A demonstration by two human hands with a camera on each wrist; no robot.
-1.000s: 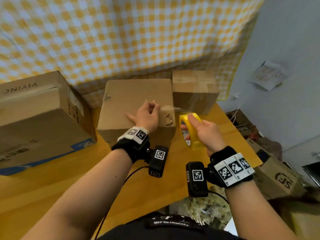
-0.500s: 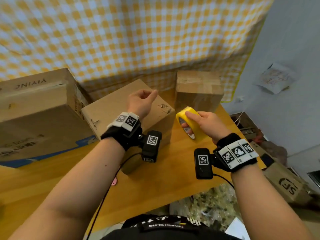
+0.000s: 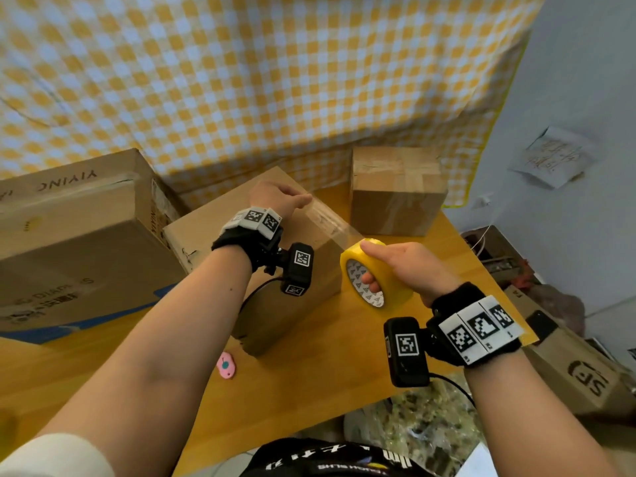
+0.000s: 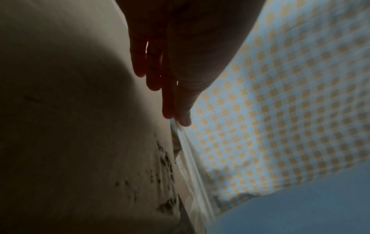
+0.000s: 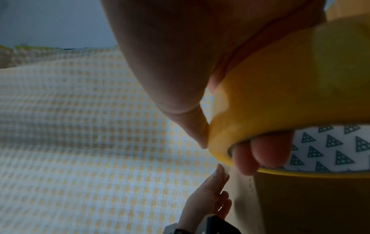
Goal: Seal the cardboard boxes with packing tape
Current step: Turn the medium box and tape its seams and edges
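A plain cardboard box [image 3: 213,232] stands skewed in the middle of the wooden table [image 3: 309,373]. My left hand [image 3: 282,197] lies on its far upper face, fingers straight, pressing down the end of a clear tape strip [image 3: 330,222]. The left wrist view shows those fingers [image 4: 168,95] flat along the box [image 4: 70,126], the strip [image 4: 192,171] running off from their tips. My right hand [image 3: 406,263] grips the yellow tape roll [image 3: 395,294] off the box's right corner, thumb on the rim and fingers [image 5: 250,152] inside the core of the roll [image 5: 290,95].
A large printed box [image 3: 69,242] fills the left of the table. A small taped box [image 3: 395,191] stands at the back right. A pink object [image 3: 226,364] lies in front of the middle box. More boxes [image 3: 568,366] sit on the floor right. Checked cloth [image 3: 241,80] hangs behind.
The middle box has turned so that a corner points toward me. My left hand moved up and left over it, and the strip between it and the roll grew longer.
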